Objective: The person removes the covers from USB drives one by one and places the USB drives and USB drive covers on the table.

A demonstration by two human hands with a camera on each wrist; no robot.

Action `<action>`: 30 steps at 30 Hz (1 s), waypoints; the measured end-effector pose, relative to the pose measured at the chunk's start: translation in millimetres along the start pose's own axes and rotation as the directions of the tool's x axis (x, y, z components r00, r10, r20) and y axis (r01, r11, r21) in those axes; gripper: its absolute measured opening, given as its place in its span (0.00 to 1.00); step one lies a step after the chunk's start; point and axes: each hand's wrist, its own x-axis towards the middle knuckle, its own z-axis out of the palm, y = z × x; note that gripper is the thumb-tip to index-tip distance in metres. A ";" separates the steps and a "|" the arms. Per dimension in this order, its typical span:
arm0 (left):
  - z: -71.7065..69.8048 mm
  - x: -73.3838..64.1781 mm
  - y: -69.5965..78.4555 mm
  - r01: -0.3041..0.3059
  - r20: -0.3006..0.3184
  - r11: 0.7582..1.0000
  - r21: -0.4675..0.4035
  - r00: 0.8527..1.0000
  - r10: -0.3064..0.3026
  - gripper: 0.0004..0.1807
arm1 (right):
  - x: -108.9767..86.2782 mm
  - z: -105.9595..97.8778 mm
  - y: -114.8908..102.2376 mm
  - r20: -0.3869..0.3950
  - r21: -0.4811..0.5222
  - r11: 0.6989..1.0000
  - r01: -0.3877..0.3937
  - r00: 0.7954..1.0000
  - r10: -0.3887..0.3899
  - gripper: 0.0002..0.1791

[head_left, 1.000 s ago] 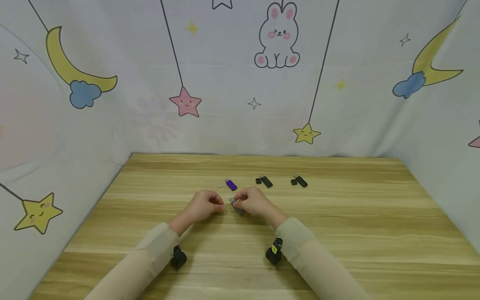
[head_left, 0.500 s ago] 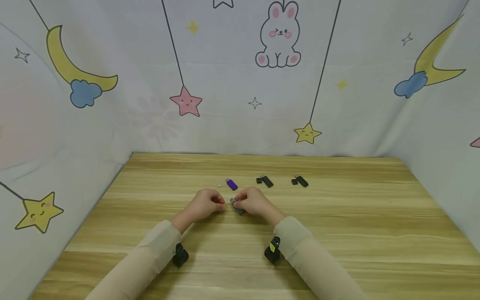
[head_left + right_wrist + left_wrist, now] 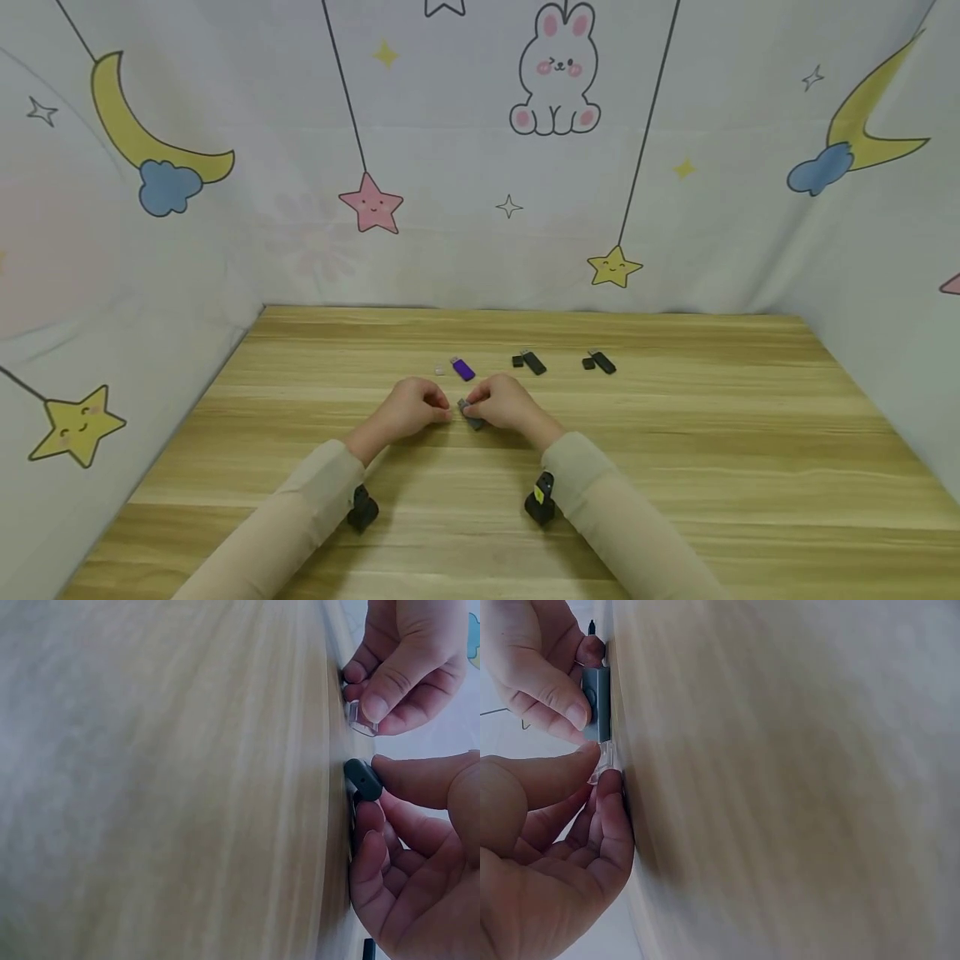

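Note:
My left hand pinches a small clear cap between thumb and fingertips. In the right wrist view that see-through cap shows beneath the thumb. Just to its right, my right hand holds a dark grey USB stick with the metal plug end towards the left hand. Seen from the left wrist, the stick lines up closely with the cap; from the right wrist, a gap shows between the cap and the stick. Both hands are low over the wooden table.
Behind the hands lie a purple USB stick with a clear cap beside it, a black USB stick with a black cap, and another black stick with its cap. A printed cloth hangs behind the table.
My right wrist has shifted slightly left, and the grey USB stick has tilted and lowered a little with it. The left hand stays almost still.

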 end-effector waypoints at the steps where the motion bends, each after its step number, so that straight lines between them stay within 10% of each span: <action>1: 0.1 0.1 0.1 0.002 0.001 1.000 0.003 1.000 -0.002 0.03 | 0.1 0.1 -0.3 -0.001 -0.003 1.000 -0.004 1.000 0.004 0.07; 30: 0.5 1.8 -0.6 0.031 0.001 0.999 0.025 1.000 -0.031 0.02 | -1.0 1.7 0.1 -0.013 -0.002 1.000 -0.018 1.000 0.018 0.09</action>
